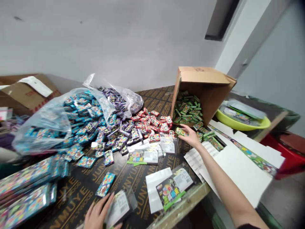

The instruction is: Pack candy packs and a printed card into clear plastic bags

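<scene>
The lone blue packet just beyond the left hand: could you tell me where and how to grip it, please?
I would pinch the blue packet across its long edges, coming from above near the left hand: it lies flat and alone, both edges free.

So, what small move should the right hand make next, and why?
Probably close the right hand on the green packet at its fingertips and lift it. The hand lies open against that packet, just outside the tipped cardboard box, while the left hand rests flat on a clear bag.
</scene>
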`<state>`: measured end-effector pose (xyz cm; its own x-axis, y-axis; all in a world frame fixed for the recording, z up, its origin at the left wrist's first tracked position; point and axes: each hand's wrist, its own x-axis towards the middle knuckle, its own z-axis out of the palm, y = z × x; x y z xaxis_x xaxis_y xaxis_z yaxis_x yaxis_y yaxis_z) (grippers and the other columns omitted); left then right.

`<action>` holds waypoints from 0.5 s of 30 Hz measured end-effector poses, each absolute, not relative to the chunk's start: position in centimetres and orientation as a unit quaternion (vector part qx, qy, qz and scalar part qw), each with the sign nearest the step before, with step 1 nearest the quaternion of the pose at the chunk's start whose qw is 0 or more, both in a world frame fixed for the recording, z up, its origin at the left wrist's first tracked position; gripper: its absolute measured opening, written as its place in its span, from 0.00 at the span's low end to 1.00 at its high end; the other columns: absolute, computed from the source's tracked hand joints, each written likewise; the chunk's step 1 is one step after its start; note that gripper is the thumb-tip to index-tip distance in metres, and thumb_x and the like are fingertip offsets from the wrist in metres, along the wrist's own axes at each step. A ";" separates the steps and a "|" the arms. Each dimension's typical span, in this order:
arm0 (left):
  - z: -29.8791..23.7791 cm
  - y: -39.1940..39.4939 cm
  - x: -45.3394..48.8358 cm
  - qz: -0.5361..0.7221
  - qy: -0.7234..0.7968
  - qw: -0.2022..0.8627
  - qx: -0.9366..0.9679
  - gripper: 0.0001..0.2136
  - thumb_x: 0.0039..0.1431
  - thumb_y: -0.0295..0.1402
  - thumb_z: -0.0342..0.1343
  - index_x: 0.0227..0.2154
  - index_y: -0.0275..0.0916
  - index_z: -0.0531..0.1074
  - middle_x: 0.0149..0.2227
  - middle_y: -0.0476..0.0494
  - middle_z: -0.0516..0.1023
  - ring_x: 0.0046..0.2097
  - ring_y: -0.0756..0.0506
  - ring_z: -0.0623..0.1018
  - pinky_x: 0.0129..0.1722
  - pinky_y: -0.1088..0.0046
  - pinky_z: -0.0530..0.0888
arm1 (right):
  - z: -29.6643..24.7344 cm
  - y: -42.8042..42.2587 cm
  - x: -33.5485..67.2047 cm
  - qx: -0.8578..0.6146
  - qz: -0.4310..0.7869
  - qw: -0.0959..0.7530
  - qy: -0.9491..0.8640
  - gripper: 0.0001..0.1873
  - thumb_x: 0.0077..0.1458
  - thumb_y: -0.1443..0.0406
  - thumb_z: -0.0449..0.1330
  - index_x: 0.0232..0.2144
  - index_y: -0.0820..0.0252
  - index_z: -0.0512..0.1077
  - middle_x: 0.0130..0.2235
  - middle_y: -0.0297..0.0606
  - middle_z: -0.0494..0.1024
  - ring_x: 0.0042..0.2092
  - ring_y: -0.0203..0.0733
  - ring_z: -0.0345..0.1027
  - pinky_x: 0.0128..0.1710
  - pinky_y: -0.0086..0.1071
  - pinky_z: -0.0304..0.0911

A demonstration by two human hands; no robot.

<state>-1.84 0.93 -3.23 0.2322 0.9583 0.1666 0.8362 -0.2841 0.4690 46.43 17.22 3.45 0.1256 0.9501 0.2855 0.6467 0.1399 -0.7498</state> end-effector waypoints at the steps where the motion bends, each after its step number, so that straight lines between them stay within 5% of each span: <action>1: -2.0 0.8 -0.5 0.251 0.600 0.171 0.740 0.29 0.40 0.45 0.59 0.50 0.47 0.66 0.50 0.42 0.71 0.50 0.37 0.69 0.52 0.54 0.62 | 4.2 16.2 44.3 -0.583 0.227 0.457 -0.632 0.36 0.39 0.64 0.63 0.53 0.55 0.60 0.44 0.40 0.72 0.47 0.46 0.66 0.49 0.40 0.58; 5: 2.8 0.8 5.5 0.396 0.600 0.426 0.550 0.24 0.49 0.43 0.55 0.49 0.39 0.65 0.49 0.38 0.71 0.51 0.40 0.69 0.50 0.60 0.65 | 5.4 10.2 33.9 -0.445 0.400 0.479 -0.642 0.37 0.36 0.64 0.67 0.51 0.52 0.61 0.47 0.37 0.71 0.50 0.44 0.63 0.51 0.38 0.57; 8: 4.7 0.9 8.4 0.475 0.517 0.597 0.389 0.23 0.50 0.42 0.55 0.48 0.38 0.66 0.47 0.37 0.72 0.45 0.42 0.74 0.44 0.65 0.69 | 4.6 5.5 27.2 -0.380 0.553 0.460 -0.582 0.29 0.45 0.59 0.62 0.50 0.51 0.60 0.39 0.35 0.74 0.41 0.41 0.68 0.42 0.36 0.63; 12: 4.7 -0.2 8.8 0.538 0.491 0.622 0.286 0.17 0.42 0.40 0.61 0.36 0.35 0.74 0.36 0.41 0.77 0.34 0.48 0.75 0.36 0.73 0.70 | 3.2 1.5 22.3 -0.353 0.663 0.437 -0.495 0.21 0.53 0.55 0.54 0.48 0.51 0.58 0.24 0.28 0.69 0.23 0.34 0.63 0.24 0.28 0.61; 15: 4.2 -1.2 7.3 0.524 0.511 0.621 0.280 0.13 0.40 0.38 0.63 0.26 0.32 0.74 0.26 0.44 0.76 0.27 0.51 0.73 0.28 0.77 0.69 | 2.8 0.6 21.7 -0.372 0.630 0.404 -0.549 0.20 0.52 0.55 0.55 0.46 0.53 0.61 0.19 0.26 0.64 0.22 0.34 0.61 0.22 0.27 0.59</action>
